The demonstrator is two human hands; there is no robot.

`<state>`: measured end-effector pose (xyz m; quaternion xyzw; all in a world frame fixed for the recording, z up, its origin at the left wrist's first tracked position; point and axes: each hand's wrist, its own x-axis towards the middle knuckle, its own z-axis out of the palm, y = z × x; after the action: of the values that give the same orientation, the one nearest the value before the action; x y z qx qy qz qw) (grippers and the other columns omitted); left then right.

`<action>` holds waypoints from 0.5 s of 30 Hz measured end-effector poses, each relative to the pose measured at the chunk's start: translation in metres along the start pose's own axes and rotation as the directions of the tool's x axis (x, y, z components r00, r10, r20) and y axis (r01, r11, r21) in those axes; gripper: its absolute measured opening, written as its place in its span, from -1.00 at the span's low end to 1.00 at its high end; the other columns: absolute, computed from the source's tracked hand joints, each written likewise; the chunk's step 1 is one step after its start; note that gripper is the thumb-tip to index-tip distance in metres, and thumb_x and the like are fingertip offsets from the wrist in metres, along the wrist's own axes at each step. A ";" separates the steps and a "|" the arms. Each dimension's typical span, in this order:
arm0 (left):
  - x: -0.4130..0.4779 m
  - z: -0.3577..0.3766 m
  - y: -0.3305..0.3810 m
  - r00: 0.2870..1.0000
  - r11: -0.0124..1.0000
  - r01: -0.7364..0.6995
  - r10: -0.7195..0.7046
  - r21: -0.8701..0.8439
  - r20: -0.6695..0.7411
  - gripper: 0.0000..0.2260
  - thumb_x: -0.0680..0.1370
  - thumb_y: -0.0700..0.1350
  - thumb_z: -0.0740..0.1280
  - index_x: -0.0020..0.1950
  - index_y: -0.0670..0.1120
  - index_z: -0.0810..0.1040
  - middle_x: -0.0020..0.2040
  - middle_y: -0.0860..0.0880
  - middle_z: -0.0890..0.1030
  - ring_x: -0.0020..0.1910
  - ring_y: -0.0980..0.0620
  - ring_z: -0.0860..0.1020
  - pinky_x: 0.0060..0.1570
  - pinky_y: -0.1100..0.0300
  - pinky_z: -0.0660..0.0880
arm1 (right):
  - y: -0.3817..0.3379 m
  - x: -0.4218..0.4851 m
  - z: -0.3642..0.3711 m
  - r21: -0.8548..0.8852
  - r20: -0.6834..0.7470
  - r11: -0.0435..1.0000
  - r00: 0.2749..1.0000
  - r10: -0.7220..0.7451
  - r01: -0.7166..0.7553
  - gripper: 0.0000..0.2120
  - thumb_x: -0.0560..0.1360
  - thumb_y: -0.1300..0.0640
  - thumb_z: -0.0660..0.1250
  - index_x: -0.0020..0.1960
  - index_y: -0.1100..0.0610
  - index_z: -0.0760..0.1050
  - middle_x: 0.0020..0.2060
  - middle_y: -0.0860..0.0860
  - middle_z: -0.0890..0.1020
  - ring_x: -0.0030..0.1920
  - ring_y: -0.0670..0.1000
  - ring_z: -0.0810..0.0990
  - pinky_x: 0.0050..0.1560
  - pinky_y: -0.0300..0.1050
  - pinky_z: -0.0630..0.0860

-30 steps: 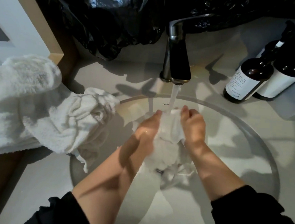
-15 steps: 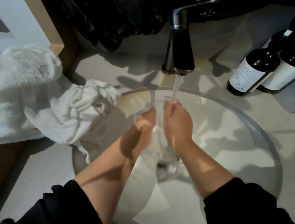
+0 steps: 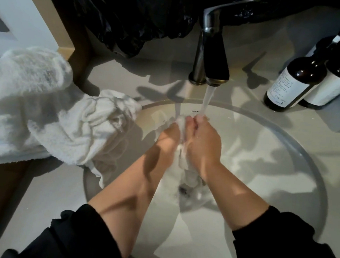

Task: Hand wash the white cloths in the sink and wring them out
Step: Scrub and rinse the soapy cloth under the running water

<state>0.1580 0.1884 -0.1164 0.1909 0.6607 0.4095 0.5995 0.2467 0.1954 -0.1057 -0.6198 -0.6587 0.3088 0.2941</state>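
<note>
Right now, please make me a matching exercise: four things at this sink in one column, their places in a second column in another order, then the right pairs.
Things
1 cloth
2 towels
3 bottles
4 bag

Places
A standing right of the tap
B at the back, behind the tap
C gripped by left hand and right hand
D heaped at the left edge of the sink

Pairs: 1-C, 2-D, 3-A, 4-B
</note>
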 end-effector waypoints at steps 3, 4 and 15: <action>0.003 -0.008 0.004 0.997 0.997 0.034 -0.039 0.074 0.064 -0.64 0.47 0.13 0.36 0.10 -0.10 0.59 0.02 -0.08 0.65 -0.04 -0.03 0.62 0.06 0.08 0.57 | 0.016 0.017 -0.009 -0.121 0.021 0.992 1.000 0.022 -0.019 -0.69 0.64 0.04 0.09 0.00 0.23 0.51 -0.15 0.16 0.61 -0.05 0.19 0.59 -0.09 -0.07 0.41; 0.003 -0.010 0.005 0.994 0.993 0.052 -0.062 0.105 0.089 -0.62 0.46 0.13 0.37 0.12 -0.12 0.57 0.02 -0.10 0.63 -0.03 -0.07 0.60 0.09 0.03 0.55 | 0.026 0.026 -0.016 -0.166 0.032 0.985 0.998 0.060 -0.053 -0.66 0.64 0.02 0.11 0.02 0.24 0.54 -0.09 0.20 0.63 0.01 0.21 0.59 -0.06 -0.07 0.42; 0.010 -0.022 -0.047 0.978 0.284 -0.207 0.054 0.936 0.200 0.02 0.35 0.14 0.51 0.56 0.02 -0.13 0.43 -0.15 0.22 0.41 -0.16 0.27 0.26 0.04 0.36 | 0.073 0.010 -0.037 -0.652 0.540 0.758 0.689 0.484 -0.022 0.20 0.30 -0.19 0.52 0.54 0.07 -0.31 0.39 0.20 0.28 0.37 0.22 0.37 0.30 0.02 0.39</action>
<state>0.1460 0.1609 -0.1604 0.5882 0.7160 -0.0278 0.3749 0.3210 0.2104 -0.1382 -0.6111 -0.6829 0.3287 -0.2283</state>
